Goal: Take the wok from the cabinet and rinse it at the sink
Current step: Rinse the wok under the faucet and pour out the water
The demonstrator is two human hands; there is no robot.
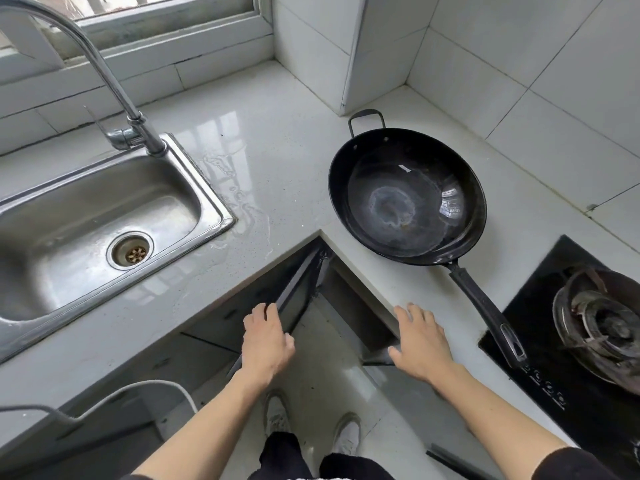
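A black wok with a long handle and a small loop handle sits upright on the pale countertop, right of the sink and apart from both hands. Below the counter's inner corner, two dark corner cabinet doors stand ajar. My left hand grips the top edge of the left door, its fingers curled over it. With its fingers spread and fairly straight, my right hand rests on the top edge of the right door. The cabinet's inside is hidden.
A curved steel faucet rises behind the sink, and water is pooled on the counter beside the basin. A black gas hob with a burner lies at the right, under the end of the wok's handle. Tiled walls enclose the corner. My feet stand on the floor below.
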